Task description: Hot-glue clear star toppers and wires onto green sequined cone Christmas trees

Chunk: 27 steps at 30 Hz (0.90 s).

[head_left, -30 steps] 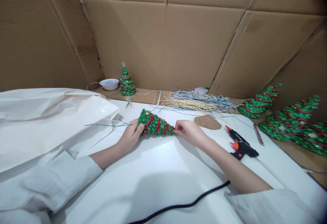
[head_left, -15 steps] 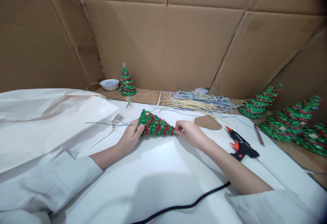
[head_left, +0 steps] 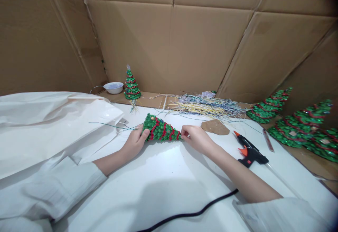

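A small beaded Christmas tree (head_left: 162,129), green with red garland wound round it, lies on its side in both my hands. My left hand (head_left: 137,140) is closed round its wide base, thumb on the near side. Thin wires (head_left: 116,126) stick out leftward from that base. At the narrow tip, my right hand (head_left: 194,136) pinches with thumb and forefinger; the very end of the tip is hidden by the fingers.
To the right lies a black and orange glue gun (head_left: 250,151), its black cable (head_left: 195,213) crossing the near table. Behind are a wire bundle (head_left: 208,105), cardboard scrap (head_left: 216,127), white bowl (head_left: 113,87) and standing tree (head_left: 132,85). More trees (head_left: 295,128) stand right; white sheeting (head_left: 52,126) covers the left.
Both hands keep the same hold on the tree. The loose wires at its base have shifted slightly; nothing else has visibly moved.
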Motion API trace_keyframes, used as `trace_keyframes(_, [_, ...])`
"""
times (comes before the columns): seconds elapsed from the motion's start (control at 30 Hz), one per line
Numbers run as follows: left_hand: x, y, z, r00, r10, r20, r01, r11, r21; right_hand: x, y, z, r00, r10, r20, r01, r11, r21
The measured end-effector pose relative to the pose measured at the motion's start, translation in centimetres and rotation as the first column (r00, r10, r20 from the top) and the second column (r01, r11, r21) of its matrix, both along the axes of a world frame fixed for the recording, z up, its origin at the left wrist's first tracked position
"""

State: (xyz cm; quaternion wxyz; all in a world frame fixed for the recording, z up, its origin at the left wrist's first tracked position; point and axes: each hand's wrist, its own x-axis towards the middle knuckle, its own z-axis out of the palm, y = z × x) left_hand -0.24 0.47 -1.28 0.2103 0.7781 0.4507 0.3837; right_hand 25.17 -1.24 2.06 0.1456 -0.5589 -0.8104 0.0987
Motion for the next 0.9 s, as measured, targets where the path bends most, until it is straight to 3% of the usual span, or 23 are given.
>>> trace_keyframes(0.9, [-0.13, 0.30, -0.55, 1.000, -0.020, 0.020, 0.020, 1.000, 0.000, 0.00, 0.11, -0.26, 0.999, -0.024, -0.023, 0.024, 1.000, -0.017])
